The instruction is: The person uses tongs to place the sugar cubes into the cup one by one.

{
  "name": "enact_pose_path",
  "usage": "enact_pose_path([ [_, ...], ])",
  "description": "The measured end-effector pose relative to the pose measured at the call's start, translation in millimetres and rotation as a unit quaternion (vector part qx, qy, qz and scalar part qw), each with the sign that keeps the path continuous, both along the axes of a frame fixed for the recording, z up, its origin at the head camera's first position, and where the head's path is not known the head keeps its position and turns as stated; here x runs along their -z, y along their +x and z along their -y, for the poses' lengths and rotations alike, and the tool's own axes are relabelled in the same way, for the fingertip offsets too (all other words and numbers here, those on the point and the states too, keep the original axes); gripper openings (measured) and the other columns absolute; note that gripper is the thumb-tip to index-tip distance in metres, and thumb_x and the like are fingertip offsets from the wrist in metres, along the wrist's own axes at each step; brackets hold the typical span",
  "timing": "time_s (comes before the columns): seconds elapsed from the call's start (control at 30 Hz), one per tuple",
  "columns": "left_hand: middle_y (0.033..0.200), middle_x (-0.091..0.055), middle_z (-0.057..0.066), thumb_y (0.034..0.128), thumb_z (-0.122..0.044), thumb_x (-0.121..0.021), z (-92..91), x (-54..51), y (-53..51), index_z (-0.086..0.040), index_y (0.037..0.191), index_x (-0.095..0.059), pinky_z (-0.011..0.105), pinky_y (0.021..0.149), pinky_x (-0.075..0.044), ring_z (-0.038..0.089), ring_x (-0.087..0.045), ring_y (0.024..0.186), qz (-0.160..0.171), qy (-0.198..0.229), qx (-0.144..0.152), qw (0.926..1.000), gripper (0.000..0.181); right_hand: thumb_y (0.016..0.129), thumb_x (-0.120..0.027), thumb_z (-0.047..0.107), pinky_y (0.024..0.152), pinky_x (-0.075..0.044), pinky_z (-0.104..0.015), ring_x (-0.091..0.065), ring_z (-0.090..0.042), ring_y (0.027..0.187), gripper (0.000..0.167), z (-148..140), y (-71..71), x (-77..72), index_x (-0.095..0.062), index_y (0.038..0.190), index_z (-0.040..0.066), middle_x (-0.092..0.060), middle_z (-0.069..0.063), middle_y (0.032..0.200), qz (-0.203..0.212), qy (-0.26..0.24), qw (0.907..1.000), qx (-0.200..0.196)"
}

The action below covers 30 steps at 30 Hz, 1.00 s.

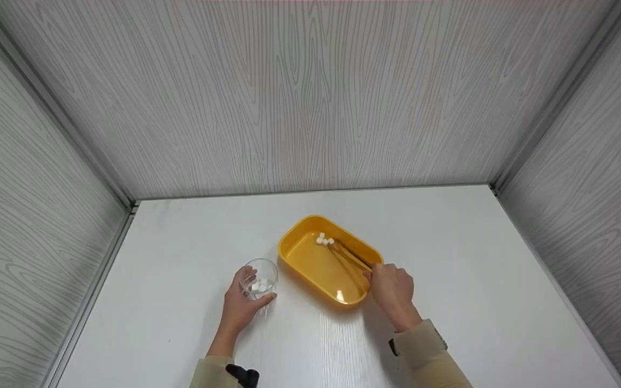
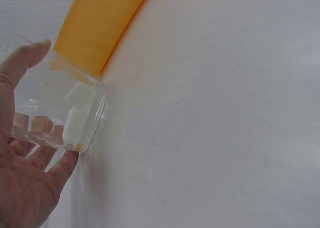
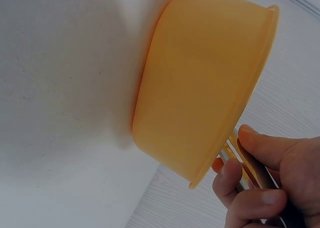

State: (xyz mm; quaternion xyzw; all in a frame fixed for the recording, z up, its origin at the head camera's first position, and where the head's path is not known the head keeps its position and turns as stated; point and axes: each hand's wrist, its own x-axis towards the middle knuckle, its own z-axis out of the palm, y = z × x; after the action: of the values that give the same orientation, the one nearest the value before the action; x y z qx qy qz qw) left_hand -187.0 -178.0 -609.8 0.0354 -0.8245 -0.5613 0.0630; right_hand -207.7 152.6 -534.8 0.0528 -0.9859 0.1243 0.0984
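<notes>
My left hand [image 1: 241, 303] grips a clear glass [image 1: 259, 264], fingers round its far side and thumb in front. White cubes [image 2: 77, 112], like sugar cubes, lie at the bottom of the glass in the left wrist view. My right hand [image 1: 392, 286] holds metal tongs [image 3: 256, 170] above the near right rim of a yellow tray [image 1: 310, 272]. The tongs reach down into the tray, their tips beside several small white cubes [image 1: 322, 241] at its far end. Whether the tips pinch a cube is too small to tell.
The yellow tray sits at an angle on a white table [image 1: 170, 258], right of the glass. Grey wood-grain panels [image 1: 310, 97] stand behind the table and along both sides.
</notes>
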Motion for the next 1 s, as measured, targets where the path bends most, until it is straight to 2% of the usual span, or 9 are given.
enact_pose_path([
  [0.43,0.142,-0.050,0.017,0.0693,-0.023,-0.090,1.1,1.1,-0.4,-0.001,0.145,-0.036,0.046,0.113,-0.034,0.034,-0.043,0.134,-0.005,0.016,0.006,0.9998,0.096,0.090,-0.072,0.029,0.037,-0.045,-0.040,-0.055,-0.027,0.046,0.032,1.4,-3.0,1.3,-0.070,0.077,0.001,-0.060,-0.013,0.059,-0.005,0.002,1.0000,0.001],
  [0.67,0.141,-0.051,0.018,0.0694,-0.023,-0.091,1.7,2.1,-1.1,0.000,0.144,-0.037,0.048,0.112,-0.036,0.035,-0.045,0.133,-0.014,0.009,0.007,0.9998,0.094,0.089,-0.073,0.029,0.036,-0.045,-0.041,-0.056,-0.028,0.046,0.030,0.8,-3.9,2.5,-0.068,0.075,0.002,-0.061,-0.013,0.059,-0.010,-0.002,0.9999,0.001],
  [1.0,0.141,-0.052,0.016,0.0689,-0.023,-0.091,0.5,0.0,-0.8,-0.002,0.144,-0.039,0.047,0.113,-0.035,0.033,-0.045,0.133,0.001,0.011,-0.001,0.9999,0.093,0.090,-0.072,0.031,0.037,-0.043,-0.039,-0.052,-0.023,0.045,0.030,-0.7,-1.7,-1.1,-0.070,0.080,0.002,-0.060,-0.011,0.059,0.007,-0.006,1.0000,-0.001],
])
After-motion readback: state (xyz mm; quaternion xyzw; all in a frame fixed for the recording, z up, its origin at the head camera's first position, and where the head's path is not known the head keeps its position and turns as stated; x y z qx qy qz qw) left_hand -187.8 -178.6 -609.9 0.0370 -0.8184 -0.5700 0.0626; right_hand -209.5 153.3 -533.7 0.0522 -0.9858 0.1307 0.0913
